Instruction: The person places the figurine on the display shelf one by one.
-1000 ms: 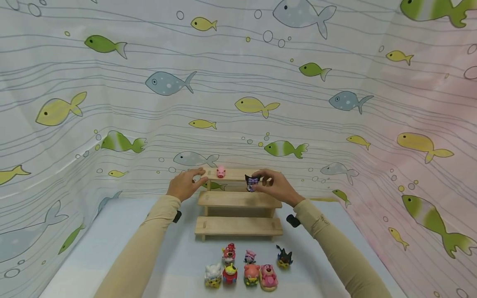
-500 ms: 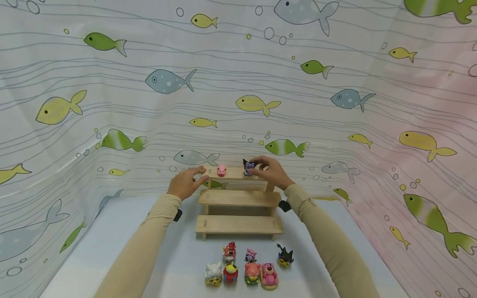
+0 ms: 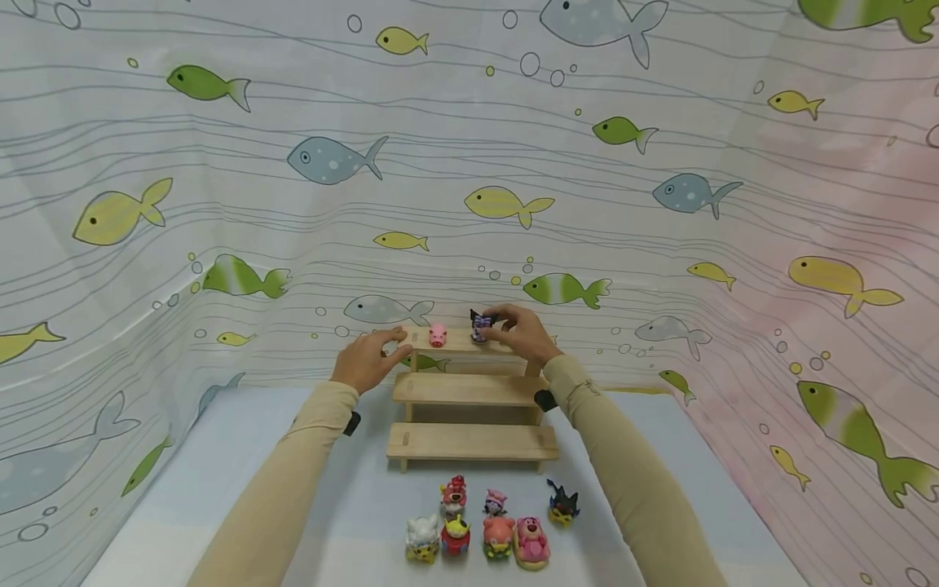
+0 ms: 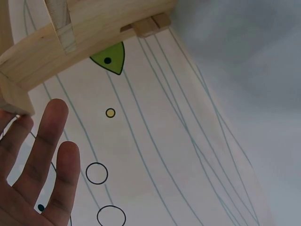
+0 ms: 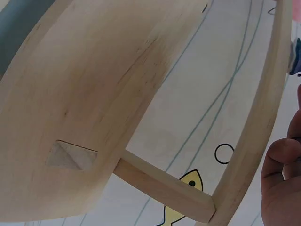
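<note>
My right hand (image 3: 519, 333) pinches a small black-and-purple figurine (image 3: 481, 325) with pointed ears at the top board of a three-tier wooden display stand (image 3: 473, 440). A corner of the figurine (image 5: 295, 56) shows at the edge of the right wrist view, beyond the fingertips. My left hand (image 3: 367, 361) holds the left end of the top board between thumb and fingers. In the left wrist view, fingertips meet the board's end while two other fingers (image 4: 42, 146) stand free. A pink pig figurine (image 3: 438, 335) sits on the top board, left of the dark one.
Several figurines stand on the table before the stand, among them a white one (image 3: 422, 538), a pink bear (image 3: 531, 541) and a black-eared one (image 3: 563, 504). A fish-patterned cloth (image 3: 455, 147) hangs close behind the stand.
My right hand has raised the dark figurine from in front of the stand to the top board and moved it left, closer to the pig. The left hand has stayed at the board's end.
</note>
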Action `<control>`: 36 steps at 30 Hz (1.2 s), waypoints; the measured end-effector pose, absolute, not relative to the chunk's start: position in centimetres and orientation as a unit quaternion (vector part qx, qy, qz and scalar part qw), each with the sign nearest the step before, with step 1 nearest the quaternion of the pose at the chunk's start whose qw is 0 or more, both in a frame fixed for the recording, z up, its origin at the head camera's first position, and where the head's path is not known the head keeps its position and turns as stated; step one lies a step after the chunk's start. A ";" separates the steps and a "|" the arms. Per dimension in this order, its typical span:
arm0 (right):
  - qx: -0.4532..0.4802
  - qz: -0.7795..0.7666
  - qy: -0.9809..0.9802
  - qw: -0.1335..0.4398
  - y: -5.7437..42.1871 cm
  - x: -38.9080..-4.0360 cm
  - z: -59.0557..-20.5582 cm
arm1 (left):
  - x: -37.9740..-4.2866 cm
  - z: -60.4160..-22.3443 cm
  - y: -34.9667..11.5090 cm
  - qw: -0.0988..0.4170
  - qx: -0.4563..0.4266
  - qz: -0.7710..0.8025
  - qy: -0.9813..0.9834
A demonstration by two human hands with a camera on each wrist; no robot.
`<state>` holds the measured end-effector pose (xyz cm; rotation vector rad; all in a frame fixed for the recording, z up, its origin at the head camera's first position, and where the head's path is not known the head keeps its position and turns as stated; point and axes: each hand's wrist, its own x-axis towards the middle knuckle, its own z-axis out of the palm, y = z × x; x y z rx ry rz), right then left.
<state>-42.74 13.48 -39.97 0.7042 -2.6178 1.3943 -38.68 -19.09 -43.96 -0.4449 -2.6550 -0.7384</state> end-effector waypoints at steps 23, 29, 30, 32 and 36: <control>0.229 0.439 -0.869 0.031 13.4 -43.0 -40.3 | -38.5 -44.1 -19.1 0.177 -0.157 -0.268 -0.934; 0.234 0.441 -0.866 0.031 13.4 -42.9 -40.3 | -38.5 -44.3 -19.1 0.180 -0.156 -0.268 -0.933; 0.235 0.440 -0.866 0.031 13.4 -42.9 -40.3 | -38.6 -44.4 -19.1 0.183 -0.156 -0.267 -0.933; 0.233 0.438 -0.868 0.030 13.4 -42.8 -40.3 | -38.6 -44.4 -19.2 0.186 -0.157 -0.265 -0.933; 0.228 0.438 -0.869 0.032 13.4 -42.6 -40.2 | -38.6 -44.4 -19.1 0.185 -0.155 -0.266 -0.933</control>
